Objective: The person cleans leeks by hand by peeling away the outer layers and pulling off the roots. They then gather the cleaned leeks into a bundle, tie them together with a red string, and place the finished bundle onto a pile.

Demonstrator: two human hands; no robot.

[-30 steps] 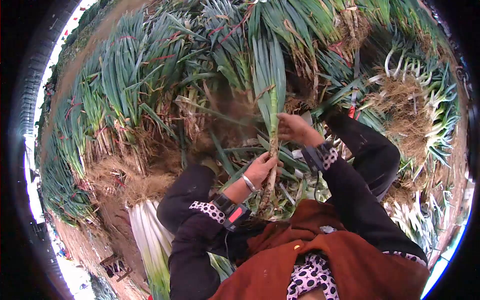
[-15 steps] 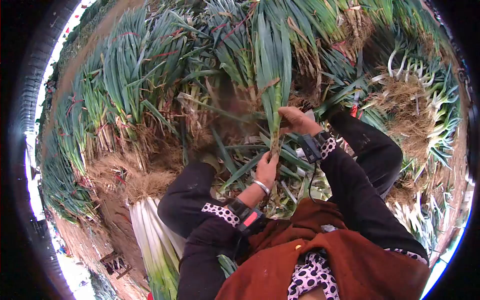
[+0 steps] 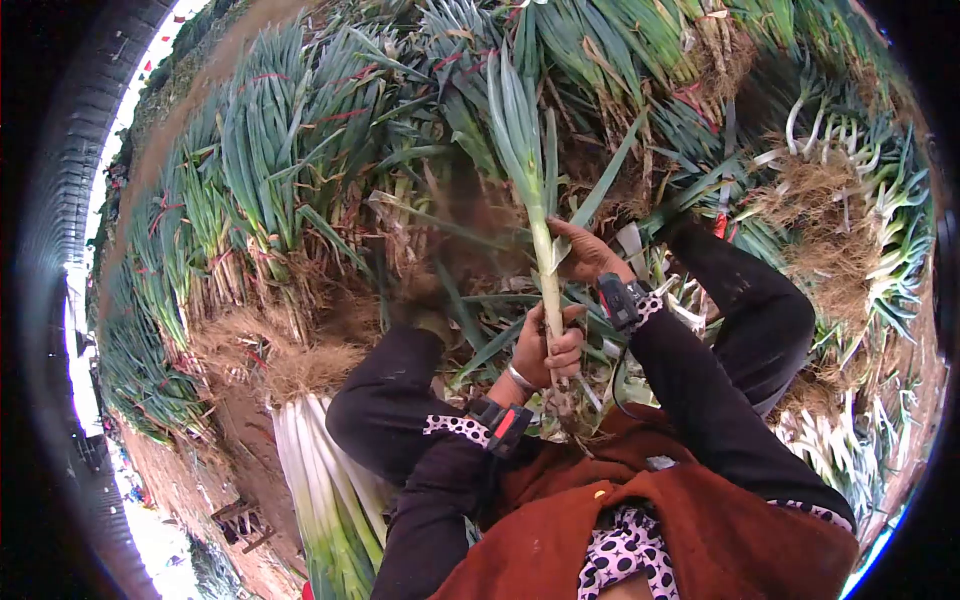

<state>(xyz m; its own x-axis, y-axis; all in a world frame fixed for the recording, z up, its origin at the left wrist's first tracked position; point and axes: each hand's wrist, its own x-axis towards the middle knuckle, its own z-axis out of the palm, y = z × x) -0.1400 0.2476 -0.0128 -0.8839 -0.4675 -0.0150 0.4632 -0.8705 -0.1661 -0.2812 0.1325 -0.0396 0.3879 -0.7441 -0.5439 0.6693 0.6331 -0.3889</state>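
A single leek [image 3: 543, 255] stands nearly upright before me, its green leaves pointing away and its dirty roots close to my apron. Around its lower pale stalk my left hand [image 3: 548, 352] is closed. Higher up, my right hand [image 3: 590, 252] is closed at the stalk's right side, on an outer leaf [image 3: 610, 172] that splays off to the right. Part of that grip is hidden by the hand itself. A torn strip of skin sticks out from the stalk near the right fingers.
Bundled leeks [image 3: 265, 160] stand in rows at the left and back. Cleaned white-stemmed leeks [image 3: 325, 470] lie by my left knee. More leeks with tangled roots [image 3: 820, 205] lie at the right. Leaf scraps cover the ground between my legs.
The leek has come nearer to my body, its root end now showing below my left hand. An outer leaf has parted from the stalk toward the right, and more pale stem shows.
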